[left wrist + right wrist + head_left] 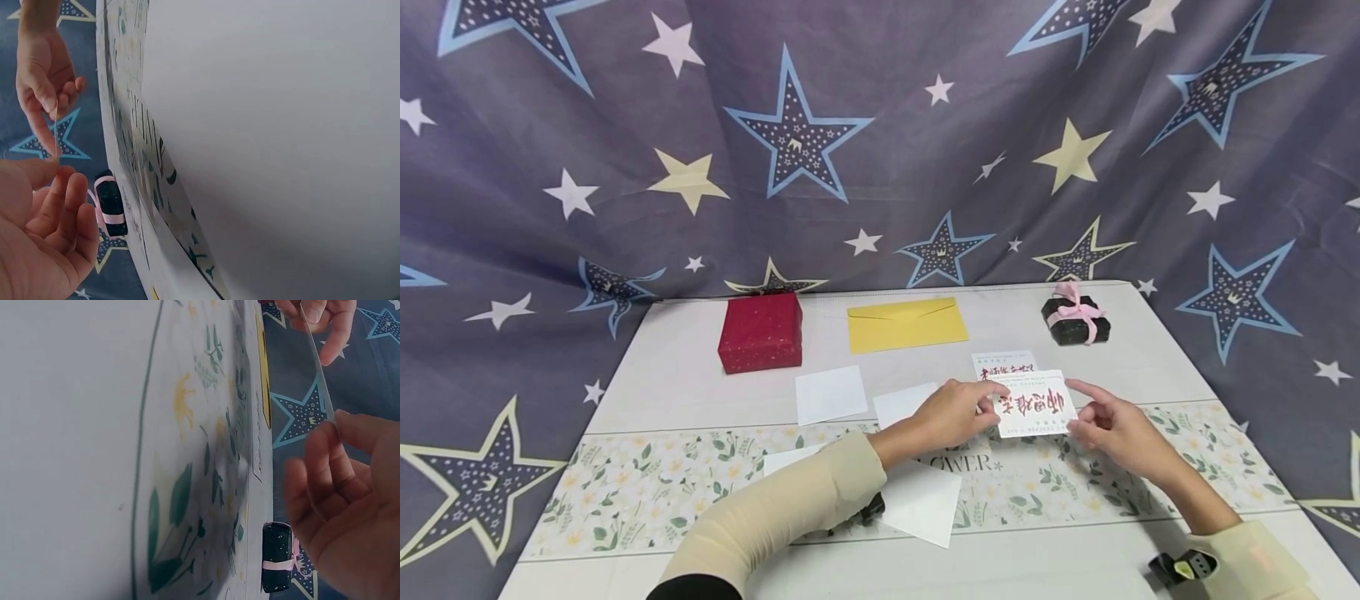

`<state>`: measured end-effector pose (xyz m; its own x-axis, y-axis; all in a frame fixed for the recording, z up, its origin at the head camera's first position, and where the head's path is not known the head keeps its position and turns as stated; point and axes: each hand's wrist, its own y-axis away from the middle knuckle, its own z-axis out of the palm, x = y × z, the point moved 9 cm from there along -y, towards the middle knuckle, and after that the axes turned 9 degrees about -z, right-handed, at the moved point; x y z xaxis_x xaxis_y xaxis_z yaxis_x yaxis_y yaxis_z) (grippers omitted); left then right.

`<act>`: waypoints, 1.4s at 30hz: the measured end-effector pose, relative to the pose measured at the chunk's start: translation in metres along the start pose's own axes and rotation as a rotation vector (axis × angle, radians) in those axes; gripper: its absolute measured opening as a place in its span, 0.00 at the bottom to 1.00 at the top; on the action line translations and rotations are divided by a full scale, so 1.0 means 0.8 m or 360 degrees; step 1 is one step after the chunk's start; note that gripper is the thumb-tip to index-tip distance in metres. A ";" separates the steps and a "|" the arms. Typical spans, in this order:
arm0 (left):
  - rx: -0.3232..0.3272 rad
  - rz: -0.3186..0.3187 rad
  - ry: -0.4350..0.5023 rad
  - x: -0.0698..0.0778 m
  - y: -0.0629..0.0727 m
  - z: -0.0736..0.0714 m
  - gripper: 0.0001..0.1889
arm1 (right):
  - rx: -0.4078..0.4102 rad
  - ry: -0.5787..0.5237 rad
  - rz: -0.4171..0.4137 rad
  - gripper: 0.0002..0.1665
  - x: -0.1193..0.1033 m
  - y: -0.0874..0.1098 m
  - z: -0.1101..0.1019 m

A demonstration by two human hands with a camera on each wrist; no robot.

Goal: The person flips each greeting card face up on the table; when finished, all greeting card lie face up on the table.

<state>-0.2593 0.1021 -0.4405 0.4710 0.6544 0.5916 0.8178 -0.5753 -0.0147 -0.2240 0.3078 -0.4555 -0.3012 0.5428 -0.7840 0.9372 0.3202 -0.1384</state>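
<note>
A white card with red handwritten characters [1036, 406] is held up between both hands, above the table. My left hand [951, 415] pinches its left edge between thumb and fingers. At the opposite edge my right hand [1123, 433] pinches the card, with its index finger reaching along the upper corner. Seen edge-on in the right wrist view, the card [320, 375] is a thin line between the two hands. Behind it a second card with red writing [1000, 362] lies on the table, partly covered. Blank white cards [831, 394] lie left of my left hand, some hidden under the forearm.
At the back of the table [677, 358] stand a dark red box [762, 332] on the left and a small black box with a pink ribbon [1077, 315] on the right. A yellow envelope [908, 325] lies between them. A star-patterned curtain [880, 150] hangs behind.
</note>
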 end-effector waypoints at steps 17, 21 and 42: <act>-0.0024 -0.0181 0.0109 -0.015 -0.004 -0.011 0.20 | -0.0002 -0.0250 -0.0138 0.27 -0.009 -0.001 -0.004; -0.0066 -0.0255 0.0192 -0.019 -0.005 -0.009 0.22 | -0.0031 -0.0293 -0.0153 0.26 -0.011 -0.002 -0.002; -0.0325 -0.0560 0.0752 -0.026 -0.008 0.012 0.11 | -0.0122 -0.0323 -0.0133 0.24 -0.016 -0.013 0.011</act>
<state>-0.2716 0.0969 -0.4601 -0.0505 0.5607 0.8265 0.7955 -0.4778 0.3727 -0.2284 0.2905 -0.4490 -0.3283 0.3471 -0.8785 0.8920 0.4199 -0.1674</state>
